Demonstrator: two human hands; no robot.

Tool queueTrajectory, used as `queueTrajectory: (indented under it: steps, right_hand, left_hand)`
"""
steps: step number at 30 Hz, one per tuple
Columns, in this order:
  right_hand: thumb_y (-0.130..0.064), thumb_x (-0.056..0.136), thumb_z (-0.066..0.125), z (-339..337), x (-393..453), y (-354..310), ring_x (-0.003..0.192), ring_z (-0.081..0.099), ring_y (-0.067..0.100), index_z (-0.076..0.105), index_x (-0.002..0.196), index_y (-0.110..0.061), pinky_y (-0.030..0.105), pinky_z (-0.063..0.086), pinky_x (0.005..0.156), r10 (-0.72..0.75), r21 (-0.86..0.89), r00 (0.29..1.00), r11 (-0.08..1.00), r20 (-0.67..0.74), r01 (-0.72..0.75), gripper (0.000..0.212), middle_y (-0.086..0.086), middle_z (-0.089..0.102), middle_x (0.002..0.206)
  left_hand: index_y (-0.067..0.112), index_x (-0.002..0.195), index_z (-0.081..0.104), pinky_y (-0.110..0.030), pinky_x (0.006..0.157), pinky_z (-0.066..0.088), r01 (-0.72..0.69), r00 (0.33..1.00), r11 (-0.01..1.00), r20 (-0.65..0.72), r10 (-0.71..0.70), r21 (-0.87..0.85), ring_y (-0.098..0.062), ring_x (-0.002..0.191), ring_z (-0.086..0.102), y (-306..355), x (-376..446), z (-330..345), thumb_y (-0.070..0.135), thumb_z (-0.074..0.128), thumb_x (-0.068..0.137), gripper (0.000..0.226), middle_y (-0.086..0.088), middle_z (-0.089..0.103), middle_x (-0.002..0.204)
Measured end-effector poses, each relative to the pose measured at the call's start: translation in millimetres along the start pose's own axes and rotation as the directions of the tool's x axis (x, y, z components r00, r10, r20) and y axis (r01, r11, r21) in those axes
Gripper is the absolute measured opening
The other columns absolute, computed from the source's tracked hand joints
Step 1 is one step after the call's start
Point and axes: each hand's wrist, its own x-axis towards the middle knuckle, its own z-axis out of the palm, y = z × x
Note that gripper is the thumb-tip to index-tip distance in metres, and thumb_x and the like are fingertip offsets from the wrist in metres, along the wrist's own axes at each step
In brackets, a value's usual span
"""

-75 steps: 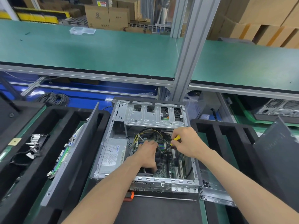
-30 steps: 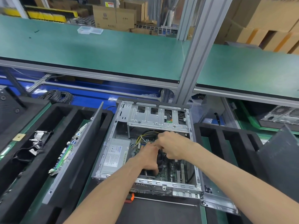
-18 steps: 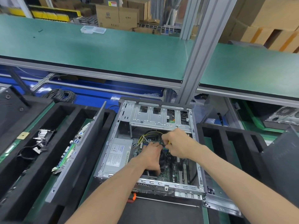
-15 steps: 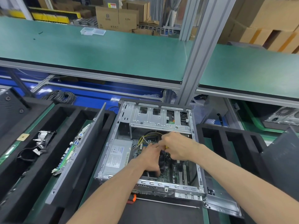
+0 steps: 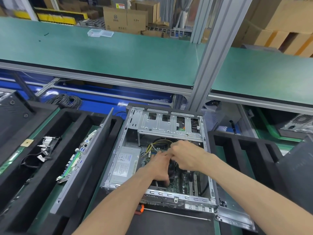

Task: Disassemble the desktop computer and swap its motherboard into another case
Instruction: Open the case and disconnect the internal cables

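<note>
Apparently both hands (image 5: 171, 160) above motherboard (image 5: 184, 181), blurred.

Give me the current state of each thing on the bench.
computer case: side open, lying flat
motherboard: still inside case
power supply: still mounted in case
left hand: fingers reaching into case
right hand: curled above cables, grip unclear
screwdriver: lying unused before case

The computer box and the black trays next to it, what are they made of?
The computer case looks like bare sheet metal: silvery grey, dully shiny, with punched holes and folded edges. The black trays look like foam: matte, thick-walled, with soft cut slots and no shine. That is only from their look.
</note>
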Motion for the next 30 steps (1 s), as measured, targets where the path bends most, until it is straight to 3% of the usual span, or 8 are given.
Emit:
queueTrajectory:
  steps: [5,9,14,16,18,23,26,30]
  right_hand:
    - [-0.020,0.091,0.066,-0.4,-6.7,18.2,0.085,0.054,0.025,0.055,0.103,-0.016,0.037,0.047,0.071,0.198,0.303,0.976,0.939,-0.088,-0.163,0.016,0.005,0.061,0.091]
    - [-0.041,0.098,0.058,3.8,-5.3,15.6,0.076,0.055,0.032,0.049,0.084,-0.014,0.038,0.048,0.064,0.343,0.198,0.938,0.924,-0.057,-0.326,0.032,0.005,0.048,0.076]
    - [-0.018,0.096,0.057,1.2,-2.5,5.2,0.087,0.060,0.029,0.066,0.093,-0.010,0.043,0.053,0.072,0.071,0.077,0.997,0.995,-0.041,-0.068,0.012,0.008,0.063,0.090]
    - [-0.014,0.094,0.056,-1.6,-0.1,1.3,0.094,0.060,0.027,0.069,0.112,-0.015,0.043,0.054,0.075,-0.032,0.019,0.999,0.999,-0.022,0.032,0.022,0.004,0.062,0.098]
    - [-0.013,0.093,0.056,-2.5,1.9,3.9,0.096,0.060,0.027,0.069,0.110,-0.014,0.043,0.054,0.076,-0.034,0.036,0.999,0.999,-0.010,0.034,0.022,0.004,0.062,0.100]
    - [-0.006,0.080,0.057,-13.1,6.0,14.9,0.063,0.066,0.032,0.068,0.079,0.007,0.047,0.060,0.063,0.287,0.122,0.950,0.946,0.120,-0.301,0.017,0.022,0.066,0.069]
    - [-0.004,0.082,0.055,-20.4,17.6,10.6,0.045,0.066,0.022,0.058,0.072,0.001,0.029,0.054,0.044,0.414,0.278,0.856,0.822,0.309,-0.498,0.012,0.015,0.064,0.052]
    - [-0.012,0.090,0.050,-28.6,33.2,2.7,0.047,0.058,0.017,0.056,0.067,-0.006,0.024,0.048,0.051,0.409,0.183,0.815,0.839,0.411,-0.513,0.025,0.008,0.063,0.056]
  left_hand:
    - [0.011,0.138,0.043,-0.049,0.108,0.039,0.002,1.000,0.998,0.008,-0.002,0.062,-0.029,0.128,0.038,0.0,-0.3,-1.9,0.046,0.094,0.051,0.107,-0.006,0.046,0.135]
    - [0.010,0.139,0.042,-0.050,0.108,0.039,0.006,1.000,0.998,0.008,-0.006,0.055,-0.029,0.128,0.038,-1.1,0.2,-0.6,0.046,0.094,0.051,0.109,-0.006,0.045,0.135]
    - [0.015,0.141,0.040,-0.049,0.113,0.035,0.002,1.000,1.000,0.005,-0.002,0.021,-0.029,0.130,0.038,-0.8,1.1,0.8,0.044,0.095,0.049,0.111,-0.004,0.046,0.137]
    - [0.017,0.144,0.036,-0.052,0.116,0.031,-0.003,1.000,1.000,0.007,0.004,-0.004,-0.033,0.136,0.035,-0.7,0.4,1.4,0.042,0.095,0.049,0.114,-0.004,0.043,0.144]
    - [0.017,0.145,0.034,-0.052,0.115,0.032,-0.003,1.000,1.000,0.009,0.003,-0.003,-0.033,0.135,0.035,-1.0,0.0,2.1,0.043,0.095,0.049,0.117,-0.004,0.043,0.144]
    - [0.010,0.138,0.042,-0.049,0.108,0.040,0.012,1.000,0.997,0.011,-0.013,0.074,-0.029,0.128,0.038,-2.6,2.1,1.8,0.050,0.094,0.049,0.110,-0.006,0.044,0.136]
    - [0.011,0.140,0.040,-0.051,0.110,0.038,0.013,1.000,0.997,0.011,-0.014,0.077,-0.030,0.132,0.036,-3.5,3.1,3.9,0.051,0.093,0.049,0.112,-0.007,0.041,0.141]
    - [0.013,0.143,0.038,-0.051,0.111,0.037,0.014,1.000,0.997,0.009,-0.015,0.076,-0.030,0.132,0.035,-3.5,3.3,3.3,0.051,0.094,0.049,0.116,-0.005,0.041,0.142]
